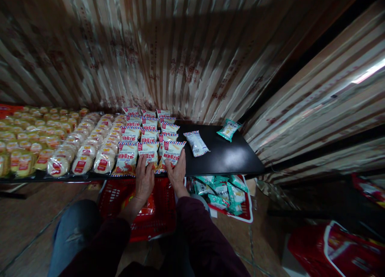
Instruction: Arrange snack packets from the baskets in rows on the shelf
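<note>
Rows of white snack bags (131,134) with blue-and-red striped edges stand on a black table (222,158) in front of me. My left hand (144,178) rests its outstretched fingers against the lower part of the middle front bag (148,150). Around the lower right of the neighbouring front snack bag (171,150), my right hand (178,168) has its thumb in front and fingers along the side. One more striped bag (197,143) lies flat to the right, printed back upward. Farther right is a green snack bag (229,129).
Left on the table are rows of wrapped round crackers (82,160) and yellow packaged cakes (24,160). Below the edge, a red basket (110,217) sits between my knees. Another basket (248,209) holds green bags. A pleated curtain (180,48) hangs behind; red bags (309,245) stand lower right.
</note>
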Motion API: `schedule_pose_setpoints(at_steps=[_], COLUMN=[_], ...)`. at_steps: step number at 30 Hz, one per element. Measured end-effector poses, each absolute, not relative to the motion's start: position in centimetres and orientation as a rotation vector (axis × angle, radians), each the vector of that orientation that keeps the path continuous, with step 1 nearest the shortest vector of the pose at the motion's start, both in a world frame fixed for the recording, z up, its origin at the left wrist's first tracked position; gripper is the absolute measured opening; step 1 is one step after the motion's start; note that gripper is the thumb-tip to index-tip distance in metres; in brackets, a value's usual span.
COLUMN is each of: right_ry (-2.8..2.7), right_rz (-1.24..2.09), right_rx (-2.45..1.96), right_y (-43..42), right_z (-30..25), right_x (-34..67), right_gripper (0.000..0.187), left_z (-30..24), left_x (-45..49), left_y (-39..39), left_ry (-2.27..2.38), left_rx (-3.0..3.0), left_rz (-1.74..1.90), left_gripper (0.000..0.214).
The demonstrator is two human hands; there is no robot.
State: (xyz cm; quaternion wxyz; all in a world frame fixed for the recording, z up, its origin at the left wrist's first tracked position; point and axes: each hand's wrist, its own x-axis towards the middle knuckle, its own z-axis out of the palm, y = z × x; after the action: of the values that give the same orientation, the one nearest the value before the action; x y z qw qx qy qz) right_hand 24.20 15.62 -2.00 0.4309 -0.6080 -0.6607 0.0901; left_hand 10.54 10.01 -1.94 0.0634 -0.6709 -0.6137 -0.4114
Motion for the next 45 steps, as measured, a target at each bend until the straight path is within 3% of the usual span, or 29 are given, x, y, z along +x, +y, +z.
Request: schedule_pose_setpoints(at_steps=[7, 12, 45], right_ry=[-1.758, -1.745, -1.443], right_rz=[0.219, 0.211, 0.300], right_rx=[-1.423, -1.408, -1.533], right_y=[15.5, 15.1, 13.1], right_z=[-2.4, -2.6, -1.9], right_x=[24.6, 24.8, 24.5], right_gripper=[0.075, 0.079, 0.079], left_z=[-2.3, -2.5, -3.1], left_x=[10.4, 10.4, 11.4], left_y=[9.5, 9.3, 5.6], left_ry=[-1.859, -1.877, -1.841], left_rx=[-2.054, -2.058, -2.158], left_rz=[-1.218, -1.203, -1.201], left_gripper=[0.040, 0.050, 0.057])
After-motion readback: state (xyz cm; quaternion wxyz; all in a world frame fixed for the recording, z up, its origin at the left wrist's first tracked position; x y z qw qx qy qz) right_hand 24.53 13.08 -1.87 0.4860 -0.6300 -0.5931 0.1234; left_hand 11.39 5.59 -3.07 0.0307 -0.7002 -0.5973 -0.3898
